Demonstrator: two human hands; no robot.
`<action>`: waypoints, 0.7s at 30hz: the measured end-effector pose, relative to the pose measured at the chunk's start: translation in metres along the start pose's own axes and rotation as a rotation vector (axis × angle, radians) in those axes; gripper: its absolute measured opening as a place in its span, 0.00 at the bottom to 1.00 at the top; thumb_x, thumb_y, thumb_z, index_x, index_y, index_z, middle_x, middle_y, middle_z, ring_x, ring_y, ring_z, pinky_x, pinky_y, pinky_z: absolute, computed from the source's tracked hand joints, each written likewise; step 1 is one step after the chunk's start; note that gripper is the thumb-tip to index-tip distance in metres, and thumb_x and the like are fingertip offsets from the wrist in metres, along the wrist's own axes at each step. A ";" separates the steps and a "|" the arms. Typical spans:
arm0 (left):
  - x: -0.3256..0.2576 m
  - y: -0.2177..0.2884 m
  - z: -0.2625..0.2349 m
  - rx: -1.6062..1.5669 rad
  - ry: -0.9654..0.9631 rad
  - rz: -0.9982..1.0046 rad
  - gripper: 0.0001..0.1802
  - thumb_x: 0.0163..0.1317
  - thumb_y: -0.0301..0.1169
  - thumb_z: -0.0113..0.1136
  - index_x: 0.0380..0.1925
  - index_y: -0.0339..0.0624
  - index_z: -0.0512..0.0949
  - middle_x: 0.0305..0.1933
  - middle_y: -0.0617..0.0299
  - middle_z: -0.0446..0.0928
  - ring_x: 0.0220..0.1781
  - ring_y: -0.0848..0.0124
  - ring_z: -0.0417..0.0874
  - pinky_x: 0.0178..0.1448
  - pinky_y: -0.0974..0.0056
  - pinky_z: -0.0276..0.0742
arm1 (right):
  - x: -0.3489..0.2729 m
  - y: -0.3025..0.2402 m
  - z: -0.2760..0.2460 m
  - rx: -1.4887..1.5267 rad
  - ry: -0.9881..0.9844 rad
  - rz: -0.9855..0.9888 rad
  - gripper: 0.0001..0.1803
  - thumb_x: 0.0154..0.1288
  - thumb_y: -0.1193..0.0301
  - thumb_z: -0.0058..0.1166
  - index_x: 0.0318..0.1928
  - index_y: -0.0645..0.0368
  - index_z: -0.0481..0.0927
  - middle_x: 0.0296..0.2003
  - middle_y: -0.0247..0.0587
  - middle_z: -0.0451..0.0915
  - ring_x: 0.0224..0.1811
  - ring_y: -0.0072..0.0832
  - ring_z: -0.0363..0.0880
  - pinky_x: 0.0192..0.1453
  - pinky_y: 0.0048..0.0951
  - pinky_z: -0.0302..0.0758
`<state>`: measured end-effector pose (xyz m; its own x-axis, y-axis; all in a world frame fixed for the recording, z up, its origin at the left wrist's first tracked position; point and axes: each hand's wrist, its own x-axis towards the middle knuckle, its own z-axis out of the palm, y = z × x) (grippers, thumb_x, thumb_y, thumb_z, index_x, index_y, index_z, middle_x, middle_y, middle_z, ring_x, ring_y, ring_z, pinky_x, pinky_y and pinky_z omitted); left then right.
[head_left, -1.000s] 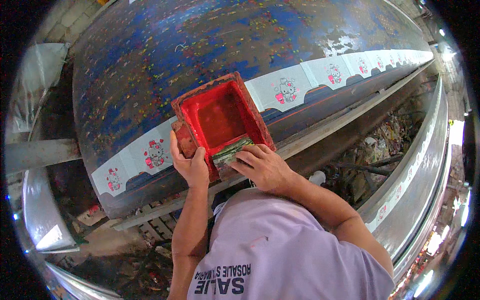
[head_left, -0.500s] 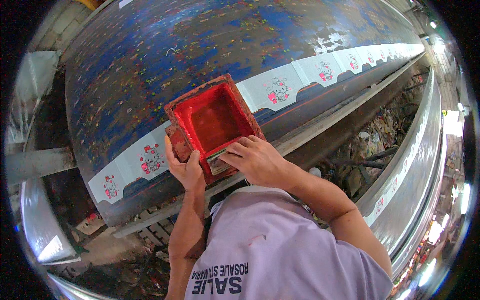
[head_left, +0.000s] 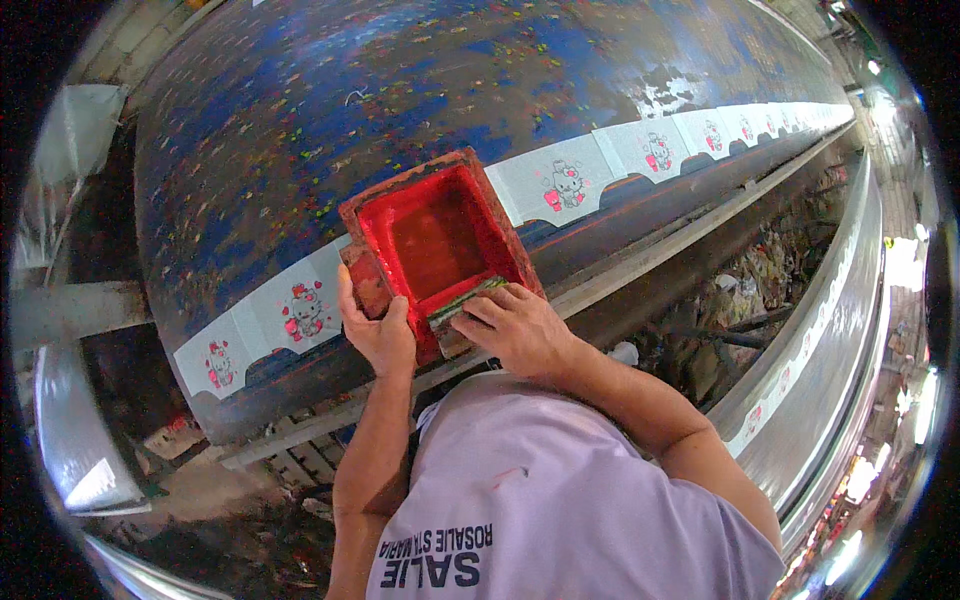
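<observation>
Above the near edge of a long table I hold a square screen-printing frame (head_left: 490, 205), tilted, with red-stained wooden walls. Red ink coats the inner sides and mesh (head_left: 435, 240). My left hand (head_left: 380, 335) is closed round the frame's left near corner, by a reddish block (head_left: 367, 282) on its side. In my right hand (head_left: 525, 330) is a flat wooden squeegee (head_left: 455, 338) with a greenish edge, lying along the frame's near wall; my fingers hide part of it. Behind the frame runs a row of pale cut pieces (head_left: 565, 185), each printed with a red and black cartoon cat.
The long table (head_left: 400, 110) has a dark, blue-smeared top with colourful flecks. A rail (head_left: 690, 235) follows its near side. Rubble (head_left: 740, 290) lies in the gap on the right, beyond which another table (head_left: 800, 400) carries similar prints. A grey beam (head_left: 85, 325) stands left.
The frame sits slightly further right in view, along with both hands. My right hand and the squeegee have shifted a little against the near wall, showing more of the greenish edge.
</observation>
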<state>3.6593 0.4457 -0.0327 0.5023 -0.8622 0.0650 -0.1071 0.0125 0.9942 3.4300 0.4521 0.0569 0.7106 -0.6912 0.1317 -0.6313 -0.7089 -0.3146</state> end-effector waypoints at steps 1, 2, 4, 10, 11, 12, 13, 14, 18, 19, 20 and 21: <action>0.000 -0.002 -0.001 0.027 -0.009 0.000 0.52 0.60 0.11 0.68 0.88 0.33 0.65 0.83 0.49 0.75 0.80 0.61 0.81 0.85 0.55 0.77 | 0.005 0.004 0.001 -0.008 0.008 -0.003 0.20 0.74 0.62 0.61 0.61 0.52 0.90 0.56 0.39 0.86 0.59 0.42 0.87 0.68 0.46 0.84; 0.000 -0.004 -0.003 0.023 -0.023 -0.018 0.52 0.60 0.11 0.68 0.88 0.33 0.66 0.84 0.49 0.74 0.81 0.61 0.79 0.86 0.55 0.76 | 0.013 0.009 0.003 -0.018 0.035 -0.008 0.20 0.74 0.62 0.61 0.61 0.51 0.91 0.55 0.39 0.87 0.59 0.42 0.88 0.68 0.46 0.84; -0.001 -0.009 -0.004 0.026 -0.028 -0.015 0.51 0.61 0.11 0.69 0.88 0.33 0.67 0.86 0.51 0.73 0.83 0.60 0.77 0.88 0.55 0.74 | 0.034 0.024 0.008 -0.032 0.102 -0.018 0.19 0.73 0.64 0.61 0.61 0.51 0.91 0.55 0.39 0.87 0.59 0.43 0.88 0.67 0.47 0.84; 0.000 -0.018 -0.005 -0.296 -0.024 -0.112 0.45 0.70 0.12 0.70 0.87 0.32 0.68 0.87 0.52 0.72 0.84 0.61 0.77 0.86 0.56 0.76 | 0.107 0.068 0.004 -0.014 0.053 0.052 0.26 0.65 0.78 0.62 0.63 0.53 0.92 0.58 0.42 0.90 0.64 0.46 0.89 0.71 0.49 0.84; 0.001 -0.018 -0.004 -0.323 -0.024 -0.118 0.44 0.72 0.12 0.70 0.87 0.32 0.68 0.87 0.51 0.73 0.83 0.62 0.78 0.86 0.56 0.76 | 0.117 0.073 0.002 -0.007 0.065 0.044 0.26 0.66 0.79 0.61 0.63 0.53 0.92 0.58 0.43 0.91 0.64 0.46 0.89 0.71 0.49 0.84; 0.003 -0.016 -0.004 -0.352 -0.008 -0.182 0.43 0.74 0.12 0.69 0.87 0.32 0.68 0.87 0.51 0.73 0.82 0.62 0.78 0.85 0.56 0.77 | 0.125 0.077 0.000 -0.015 0.106 0.047 0.25 0.68 0.80 0.60 0.63 0.53 0.93 0.58 0.44 0.91 0.64 0.47 0.89 0.72 0.48 0.84; 0.003 -0.014 -0.005 -0.304 -0.032 -0.120 0.43 0.74 0.12 0.69 0.87 0.32 0.68 0.86 0.50 0.73 0.82 0.62 0.79 0.85 0.56 0.77 | 0.133 0.082 -0.002 -0.003 0.087 0.062 0.25 0.68 0.80 0.59 0.63 0.53 0.93 0.58 0.44 0.91 0.64 0.47 0.89 0.73 0.49 0.83; 0.003 -0.011 -0.007 -0.257 -0.038 -0.119 0.42 0.74 0.12 0.69 0.87 0.31 0.68 0.86 0.49 0.73 0.81 0.61 0.79 0.85 0.56 0.77 | 0.140 0.087 -0.004 -0.008 0.101 0.047 0.25 0.69 0.80 0.59 0.63 0.53 0.93 0.58 0.44 0.91 0.64 0.47 0.89 0.73 0.49 0.83; 0.003 -0.005 -0.010 -0.186 -0.057 -0.086 0.42 0.74 0.12 0.70 0.87 0.30 0.68 0.84 0.47 0.75 0.79 0.61 0.81 0.85 0.55 0.77 | 0.149 0.087 -0.008 0.001 0.038 0.049 0.25 0.68 0.81 0.60 0.63 0.53 0.93 0.57 0.46 0.91 0.65 0.50 0.88 0.75 0.51 0.83; 0.003 -0.005 -0.010 -0.211 -0.051 -0.097 0.42 0.74 0.13 0.70 0.87 0.30 0.68 0.84 0.47 0.75 0.79 0.61 0.81 0.85 0.55 0.77 | 0.149 0.086 -0.010 -0.016 -0.014 0.064 0.26 0.67 0.82 0.60 0.63 0.53 0.93 0.57 0.47 0.91 0.65 0.50 0.88 0.75 0.51 0.83; 0.002 -0.005 -0.009 -0.234 -0.049 -0.108 0.43 0.73 0.13 0.70 0.86 0.30 0.68 0.84 0.46 0.75 0.79 0.61 0.81 0.85 0.55 0.77 | 0.148 0.083 -0.011 0.006 -0.060 0.073 0.26 0.66 0.82 0.61 0.63 0.53 0.93 0.57 0.47 0.90 0.65 0.50 0.88 0.75 0.51 0.82; 0.002 -0.006 -0.008 -0.305 -0.053 -0.124 0.43 0.73 0.13 0.71 0.86 0.30 0.68 0.83 0.46 0.76 0.79 0.61 0.81 0.85 0.55 0.77 | 0.145 0.079 -0.012 0.020 -0.133 0.109 0.26 0.66 0.82 0.61 0.63 0.53 0.93 0.57 0.47 0.90 0.64 0.51 0.88 0.75 0.51 0.82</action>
<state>3.6681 0.4482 -0.0382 0.4492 -0.8917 -0.0550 0.2178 0.0495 0.9747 3.4793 0.2941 0.0629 0.6737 -0.7384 -0.0295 -0.7016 -0.6266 -0.3393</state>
